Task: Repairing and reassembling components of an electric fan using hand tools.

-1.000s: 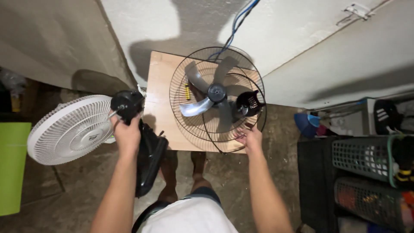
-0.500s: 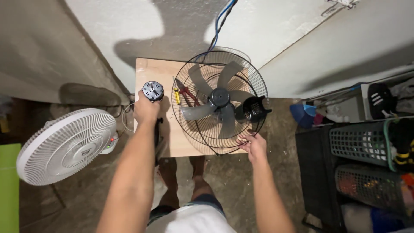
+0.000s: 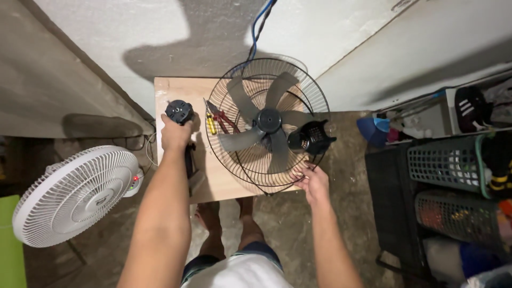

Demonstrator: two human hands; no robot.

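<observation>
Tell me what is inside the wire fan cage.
Inside the wire fan cage sit grey fan blades on a dark hub. Beneath shows the wooden board; whatever lies under the blades is covered.

Wooden board [image 3: 224,184] under fan grille [image 3: 266,124], pliers [image 3: 223,120]

A black round motor part [image 3: 179,111], a black wire fan guard [image 3: 266,125] over grey plastic blades [image 3: 250,114], a pale wooden board [image 3: 178,88], red-handled pliers [image 3: 226,124], and a white slatted fan [image 3: 74,196] at left.
</observation>
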